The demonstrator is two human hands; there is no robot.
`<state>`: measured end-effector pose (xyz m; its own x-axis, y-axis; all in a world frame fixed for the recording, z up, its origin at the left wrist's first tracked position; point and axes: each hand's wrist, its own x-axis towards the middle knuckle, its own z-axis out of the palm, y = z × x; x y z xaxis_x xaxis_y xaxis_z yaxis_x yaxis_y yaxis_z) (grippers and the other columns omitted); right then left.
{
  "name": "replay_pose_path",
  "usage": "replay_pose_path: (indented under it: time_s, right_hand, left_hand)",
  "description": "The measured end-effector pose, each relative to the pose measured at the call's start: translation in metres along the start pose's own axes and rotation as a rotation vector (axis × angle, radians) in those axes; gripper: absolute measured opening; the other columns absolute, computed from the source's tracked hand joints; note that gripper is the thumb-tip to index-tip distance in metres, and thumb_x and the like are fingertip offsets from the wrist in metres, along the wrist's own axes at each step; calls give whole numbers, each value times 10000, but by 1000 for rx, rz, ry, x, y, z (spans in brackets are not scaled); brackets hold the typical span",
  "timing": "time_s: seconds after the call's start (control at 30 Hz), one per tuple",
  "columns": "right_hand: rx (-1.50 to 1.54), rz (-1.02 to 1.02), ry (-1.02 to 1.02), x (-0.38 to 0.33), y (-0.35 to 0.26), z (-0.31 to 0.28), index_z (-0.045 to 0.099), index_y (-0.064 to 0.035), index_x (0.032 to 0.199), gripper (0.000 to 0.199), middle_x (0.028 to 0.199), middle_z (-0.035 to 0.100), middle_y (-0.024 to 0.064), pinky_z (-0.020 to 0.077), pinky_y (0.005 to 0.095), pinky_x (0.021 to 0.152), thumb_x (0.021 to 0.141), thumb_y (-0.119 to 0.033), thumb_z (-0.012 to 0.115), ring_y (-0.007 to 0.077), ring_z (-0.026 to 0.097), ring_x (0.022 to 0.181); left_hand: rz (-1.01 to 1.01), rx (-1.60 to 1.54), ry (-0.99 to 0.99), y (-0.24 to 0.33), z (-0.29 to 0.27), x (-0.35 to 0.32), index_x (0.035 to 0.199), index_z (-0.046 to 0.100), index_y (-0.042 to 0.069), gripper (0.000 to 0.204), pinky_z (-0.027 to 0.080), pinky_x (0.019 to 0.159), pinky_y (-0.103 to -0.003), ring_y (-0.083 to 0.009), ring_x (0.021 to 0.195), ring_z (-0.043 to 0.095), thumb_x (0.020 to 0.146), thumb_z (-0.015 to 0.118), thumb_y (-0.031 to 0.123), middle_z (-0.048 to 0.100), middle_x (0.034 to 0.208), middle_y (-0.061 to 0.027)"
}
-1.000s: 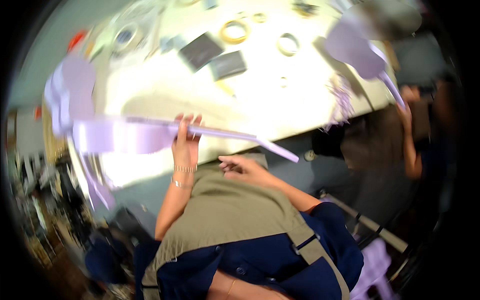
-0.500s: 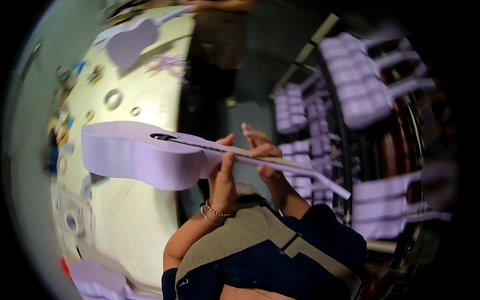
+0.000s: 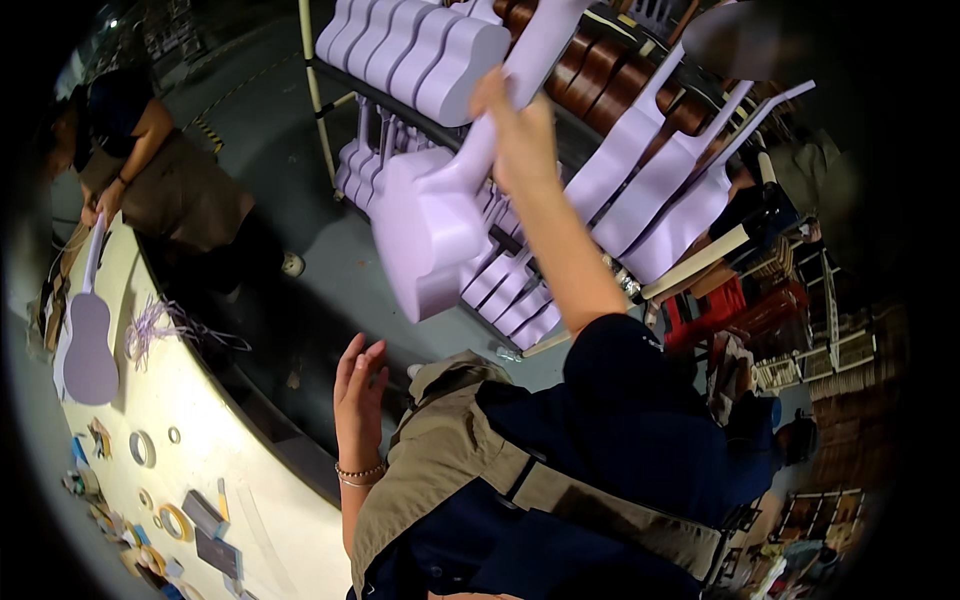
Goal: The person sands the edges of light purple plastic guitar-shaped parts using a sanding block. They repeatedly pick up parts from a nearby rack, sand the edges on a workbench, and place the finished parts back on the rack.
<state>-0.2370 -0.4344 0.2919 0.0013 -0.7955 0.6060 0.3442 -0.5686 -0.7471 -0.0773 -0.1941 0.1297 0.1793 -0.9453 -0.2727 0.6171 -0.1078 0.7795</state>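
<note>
A pale purple ukulele (image 3: 432,235) hangs body-down from my right hand (image 3: 522,135), whose fingers wrap round its neck. My right arm is stretched out toward a rack, and the ukulele's body is in front of the rack's lower tier. Low by my apron, my left hand (image 3: 358,400) is raised with fingers apart and holds nothing. A bead bracelet (image 3: 360,472) is on that wrist. On the rack stand several purple ukuleles (image 3: 415,55) in a row, with more purple ukuleles (image 3: 650,190) leaning nearer on the right.
A pale worktable (image 3: 255,500) curves along the left, bearing tape rolls (image 3: 142,448), dark blocks (image 3: 218,550) and tangled purple strips (image 3: 160,328). At its far end a person (image 3: 160,170) holds another purple ukulele (image 3: 90,350). Red stools (image 3: 705,310) stand right of the rack.
The view has turned from the table toward the rack. My left hand has let go of the ukulele. My right hand now carries it by the neck, tipped from level to body-down.
</note>
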Motion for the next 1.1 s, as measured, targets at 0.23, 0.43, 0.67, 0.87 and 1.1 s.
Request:
replay_pose_path:
  time_s: [0.23,0.43,0.67,0.87,1.1]
  right_hand:
    - [-522,-80,403,119,-75,-63,620,-20,920,190,667,585,37,423,305,530,863,-199,592,134,514,573]
    - [-815,-421,543,228,-4,-186,553,63,987,400,861,643,162,455,363,724,841,-301,630,266,596,790]
    - [-980,-273,696,258,18,-263,545,71,998,489,927,624,241,441,402,793,809,-367,657,351,597,889]
    - [-1288,-458,546,255,32,-288,465,125,1046,558,1017,541,282,410,452,879,757,-284,710,443,526,956]
    - [-1930,-598,390,242,13,-280,177,70,1379,925,1423,175,291,241,436,1072,667,-100,741,434,204,1310]
  left_hand:
    - [-36,-106,73,-21,-21,23,1314,410,84,451,337,976,-369,-177,1124,490,930,456,315,554,1185,-53]
    - [-29,-107,128,-17,-20,43,1299,410,48,444,376,939,-352,-171,1065,516,932,481,288,579,1127,-62]
    - [-86,-90,171,-23,-21,71,1303,407,46,459,366,951,-357,-173,1073,517,925,485,293,576,1130,-60]
    - [-100,-56,124,-28,-14,88,1302,421,83,452,344,970,-359,-165,1082,509,919,470,318,572,1140,-37]
    - [-145,-115,120,-40,-11,101,1302,424,79,456,351,965,-357,-169,1086,510,916,478,316,570,1148,-43]
